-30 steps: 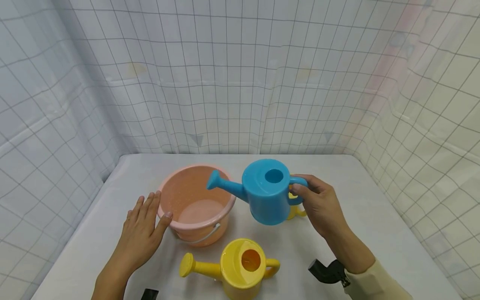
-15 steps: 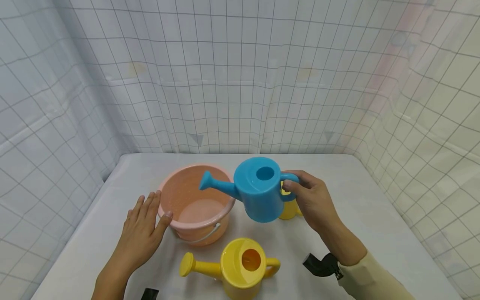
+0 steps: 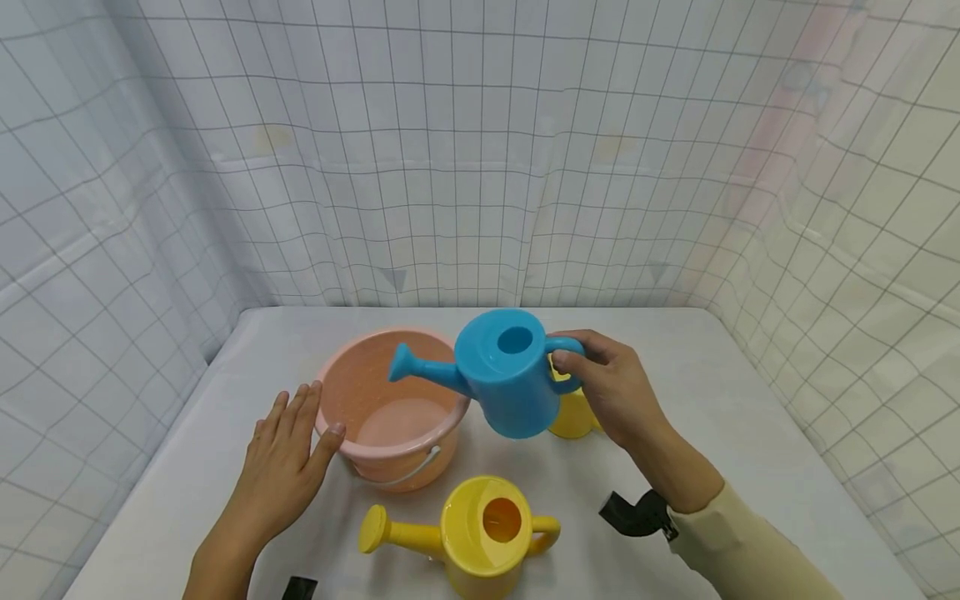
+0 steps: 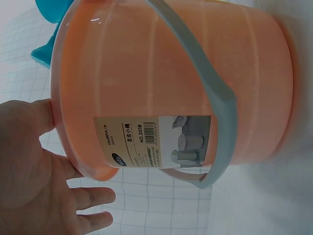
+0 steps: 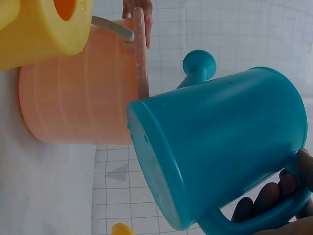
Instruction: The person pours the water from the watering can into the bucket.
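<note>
My right hand (image 3: 611,383) grips the handle of a blue watering can (image 3: 510,375), held up off the table with its spout over the pink bucket (image 3: 435,437). In the right wrist view the can's base (image 5: 154,171) is tilted toward the camera, and fingers curl through the handle loop. My left hand (image 3: 281,467) rests at the bucket's left rim, fingers straight and thumb over the edge. The left wrist view shows the bucket's paper label (image 4: 151,142) and its grey bail handle (image 4: 222,103) hanging down. Water drops dot the bucket's inner wall.
A yellow watering can (image 3: 487,533) stands at the front, spout pointing left. Behind the blue can, another yellow thing (image 3: 573,417) is mostly hidden. The white table (image 3: 750,467) is enclosed by grid-patterned curtains (image 3: 480,167) at the back and sides.
My right hand has moved left and slightly up with the blue watering can, bringing its spout further over the bucket. The left hand and the bucket have stayed in place.
</note>
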Tool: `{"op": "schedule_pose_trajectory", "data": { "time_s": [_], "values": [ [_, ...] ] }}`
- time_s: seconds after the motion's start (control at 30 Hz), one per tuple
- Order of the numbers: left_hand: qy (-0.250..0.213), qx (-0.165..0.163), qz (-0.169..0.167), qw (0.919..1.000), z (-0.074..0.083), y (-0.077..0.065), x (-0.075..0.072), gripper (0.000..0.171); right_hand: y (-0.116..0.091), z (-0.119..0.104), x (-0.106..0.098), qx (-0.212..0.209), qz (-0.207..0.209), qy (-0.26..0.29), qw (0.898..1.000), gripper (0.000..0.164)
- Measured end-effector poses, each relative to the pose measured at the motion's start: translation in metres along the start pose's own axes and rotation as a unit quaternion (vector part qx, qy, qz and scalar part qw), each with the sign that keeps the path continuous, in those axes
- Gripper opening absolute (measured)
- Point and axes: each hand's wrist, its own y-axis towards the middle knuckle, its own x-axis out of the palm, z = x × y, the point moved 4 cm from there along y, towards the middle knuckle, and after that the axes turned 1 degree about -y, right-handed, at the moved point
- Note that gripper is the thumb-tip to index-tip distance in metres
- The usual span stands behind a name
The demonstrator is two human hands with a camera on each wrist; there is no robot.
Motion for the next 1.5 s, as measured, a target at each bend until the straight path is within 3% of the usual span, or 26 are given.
{"op": "schedule_pose_trajectory", "data": {
  "time_s": [0.3,0.57,1.07,1.5],
  "values": [
    [-0.003,0.002,0.002,1.0,0.0,-0.001,-0.001,0.069,0.009,-0.01,0.002,-0.007,-0.009,-0.034,0.999,0.038],
    [-0.002,0.002,0.002,1.0,-0.001,-0.001,-0.001,0.069,0.014,-0.018,0.006,-0.01,-0.027,-0.014,0.999,0.037],
    [-0.003,0.004,0.002,1.0,-0.001,0.0,-0.001,0.069,0.022,-0.025,0.008,0.013,-0.037,-0.044,0.998,0.039],
    [-0.004,0.001,0.0,1.0,-0.001,-0.001,0.0,0.069,0.025,-0.036,0.013,-0.003,-0.052,-0.047,0.998,0.039]
  ]
}}
